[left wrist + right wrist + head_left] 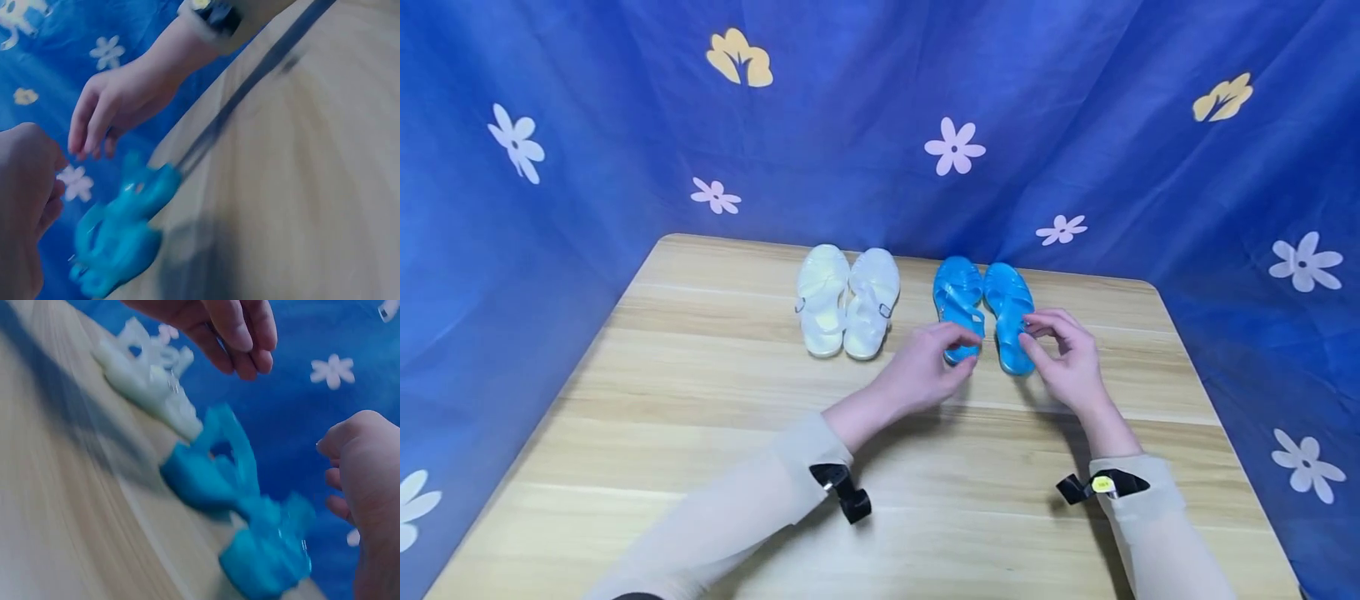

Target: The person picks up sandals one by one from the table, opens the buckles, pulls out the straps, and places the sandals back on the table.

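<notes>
2 blue sandals (1007, 293) sit abreast, presumably as a pair; left hand (927, 369) and right hand (1070, 360) hover loosely, holding nothing.

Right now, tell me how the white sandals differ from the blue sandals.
The white sandals stand with heels close together; the blue sandals with heels apart. In the head view, the left hand and right hand partly cover the blue sandals; the white sandals show fully. Both pairs rest on the table, toes toward the curtain.
</notes>
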Available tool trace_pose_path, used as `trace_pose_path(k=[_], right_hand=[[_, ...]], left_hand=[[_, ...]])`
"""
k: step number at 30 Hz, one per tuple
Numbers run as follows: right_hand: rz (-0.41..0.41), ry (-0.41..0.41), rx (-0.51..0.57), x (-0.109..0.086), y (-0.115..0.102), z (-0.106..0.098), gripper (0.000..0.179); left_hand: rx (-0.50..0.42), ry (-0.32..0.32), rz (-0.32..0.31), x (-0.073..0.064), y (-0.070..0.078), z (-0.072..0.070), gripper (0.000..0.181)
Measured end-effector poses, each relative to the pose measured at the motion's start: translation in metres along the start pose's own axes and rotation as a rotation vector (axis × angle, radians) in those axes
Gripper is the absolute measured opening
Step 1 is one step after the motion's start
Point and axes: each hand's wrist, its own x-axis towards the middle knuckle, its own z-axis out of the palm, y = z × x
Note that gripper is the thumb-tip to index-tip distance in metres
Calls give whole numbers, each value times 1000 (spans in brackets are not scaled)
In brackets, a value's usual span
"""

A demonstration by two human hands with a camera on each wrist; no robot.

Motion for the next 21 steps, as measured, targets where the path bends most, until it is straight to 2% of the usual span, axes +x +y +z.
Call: trace_pose_path(k=[5, 7, 9, 12, 15, 18, 21], right_hand=[[13, -47, 49, 7, -8, 26, 31], [21, -64, 78, 9, -5, 37, 31], [35, -85, 107, 10, -2, 49, 31], [85, -124, 141, 13, -2, 68, 28], [152, -175, 142, 16, -5, 86, 26], [218, -218, 143, 19, -7, 103, 27], [273, -241, 156, 21, -6, 117, 29]], left_hand=[[81, 77, 42, -3, -20, -42, 24], [112, 96, 25, -4, -30, -58, 25], [130, 104, -20, -4, -41, -72, 26], [165, 96, -116, -5, -58, -90, 29], [203, 61, -192, -7, -72, -103, 31], [223, 16, -222, -9, -82, -112, 32], [224, -4, -222, -9, -88, -117, 33]])
